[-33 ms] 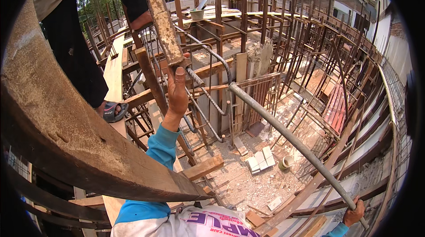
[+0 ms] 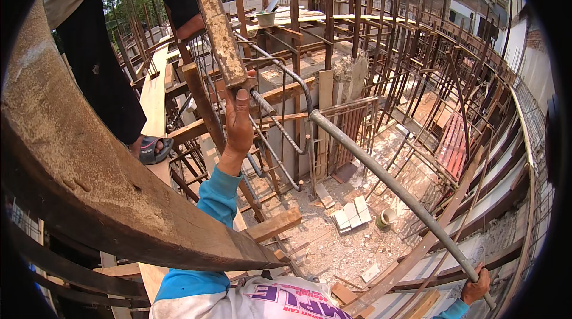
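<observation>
My right hand (image 2: 476, 287) wraps round the lower end of a long grey steel pipe (image 2: 390, 185) at the lower right. The pipe slants up to the left, where its upper end meets a bent steel reinforcing bar (image 2: 305, 89). My left hand (image 2: 239, 125) is raised, fingers curled behind the lower end of an upright wooden post (image 2: 217, 27), thumb pointing up. A thick ribbed bar (image 2: 262, 103) comes out beside it; what the fingers grip is hidden. A thick wooden beam (image 2: 128, 185) crosses above my left arm.
At the left, another person in dark trousers stands on planks (image 2: 156, 92), with a sandalled foot (image 2: 156, 149). Rusty upright posts (image 2: 329, 21) curve round the pit. Below lie white slabs (image 2: 351, 215), a bucket (image 2: 386, 218) and rubble. Another bucket (image 2: 266, 19) stands at the back.
</observation>
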The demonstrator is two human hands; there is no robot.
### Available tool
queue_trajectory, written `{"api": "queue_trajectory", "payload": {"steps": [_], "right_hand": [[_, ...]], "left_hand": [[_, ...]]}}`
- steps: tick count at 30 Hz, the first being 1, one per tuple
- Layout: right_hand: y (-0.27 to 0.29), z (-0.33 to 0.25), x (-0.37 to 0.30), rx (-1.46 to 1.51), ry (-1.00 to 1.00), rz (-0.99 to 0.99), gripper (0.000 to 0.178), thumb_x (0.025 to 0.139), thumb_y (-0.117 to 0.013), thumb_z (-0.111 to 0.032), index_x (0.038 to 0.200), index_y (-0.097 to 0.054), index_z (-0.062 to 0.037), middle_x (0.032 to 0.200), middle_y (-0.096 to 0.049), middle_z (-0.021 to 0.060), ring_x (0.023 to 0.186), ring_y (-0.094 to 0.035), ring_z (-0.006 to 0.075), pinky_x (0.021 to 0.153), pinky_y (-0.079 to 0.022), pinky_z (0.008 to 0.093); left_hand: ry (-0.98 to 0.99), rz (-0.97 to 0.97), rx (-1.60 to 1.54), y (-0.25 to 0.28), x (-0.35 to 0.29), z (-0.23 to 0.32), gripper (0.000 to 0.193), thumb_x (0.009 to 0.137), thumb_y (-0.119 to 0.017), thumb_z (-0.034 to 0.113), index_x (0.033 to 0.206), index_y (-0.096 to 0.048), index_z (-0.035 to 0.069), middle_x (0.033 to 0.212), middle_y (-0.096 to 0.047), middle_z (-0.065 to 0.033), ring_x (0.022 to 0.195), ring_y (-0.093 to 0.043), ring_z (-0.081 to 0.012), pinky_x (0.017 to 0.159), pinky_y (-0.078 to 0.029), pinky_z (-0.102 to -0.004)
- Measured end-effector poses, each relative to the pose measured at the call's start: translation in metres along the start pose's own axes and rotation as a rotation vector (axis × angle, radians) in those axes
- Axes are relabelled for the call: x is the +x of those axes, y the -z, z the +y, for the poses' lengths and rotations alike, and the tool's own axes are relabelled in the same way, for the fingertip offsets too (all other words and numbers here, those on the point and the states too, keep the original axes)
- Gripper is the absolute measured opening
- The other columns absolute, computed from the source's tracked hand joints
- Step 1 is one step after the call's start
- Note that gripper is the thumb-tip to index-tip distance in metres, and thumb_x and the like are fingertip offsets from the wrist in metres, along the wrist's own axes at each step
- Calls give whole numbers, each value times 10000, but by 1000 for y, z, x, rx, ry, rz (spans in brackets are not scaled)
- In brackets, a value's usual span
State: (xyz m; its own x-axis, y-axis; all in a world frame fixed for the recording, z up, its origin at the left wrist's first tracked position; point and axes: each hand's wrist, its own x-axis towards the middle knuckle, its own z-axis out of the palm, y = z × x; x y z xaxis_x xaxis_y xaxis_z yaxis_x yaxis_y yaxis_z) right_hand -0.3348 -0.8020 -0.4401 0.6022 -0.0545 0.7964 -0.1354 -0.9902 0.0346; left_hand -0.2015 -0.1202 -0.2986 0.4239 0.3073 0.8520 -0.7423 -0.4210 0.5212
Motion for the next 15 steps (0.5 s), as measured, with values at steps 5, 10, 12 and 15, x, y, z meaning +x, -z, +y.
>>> {"api": "queue_trajectory", "payload": {"steps": [5,10,12,15], "right_hand": [[-17,1,-9,7,-37,3,324,880,-570,-142,616,-439,-7,601,-450,189,562,-458,372,524,-337,450],[-20,-9,7,41,-10,61,295,857,-590,-127,612,-458,-28,569,-452,153,535,-453,344,510,-333,441],[-21,-14,17,60,-5,52,290,854,-593,-125,613,-462,-30,573,-458,152,535,-454,344,511,-336,441],[-25,-16,23,39,3,63,283,848,-599,-120,615,-464,-32,573,-462,149,532,-455,342,519,-341,437]], "left_hand": [[-39,2,44,0,1,-3,412,985,-351,326,1276,-420,43,1236,-496,-93,1183,-421,-194,1034,-262,-331],[-38,32,34,-1,0,-6,404,984,-358,315,1279,-416,45,1241,-495,-89,1181,-423,-191,1031,-269,-329],[-37,49,11,-1,0,-6,402,983,-361,313,1278,-416,45,1243,-495,-87,1180,-426,-190,1030,-271,-329],[3,71,-46,-7,-2,-2,394,984,-363,300,1280,-415,46,1250,-495,-86,1180,-432,-190,1029,-276,-326]]}}
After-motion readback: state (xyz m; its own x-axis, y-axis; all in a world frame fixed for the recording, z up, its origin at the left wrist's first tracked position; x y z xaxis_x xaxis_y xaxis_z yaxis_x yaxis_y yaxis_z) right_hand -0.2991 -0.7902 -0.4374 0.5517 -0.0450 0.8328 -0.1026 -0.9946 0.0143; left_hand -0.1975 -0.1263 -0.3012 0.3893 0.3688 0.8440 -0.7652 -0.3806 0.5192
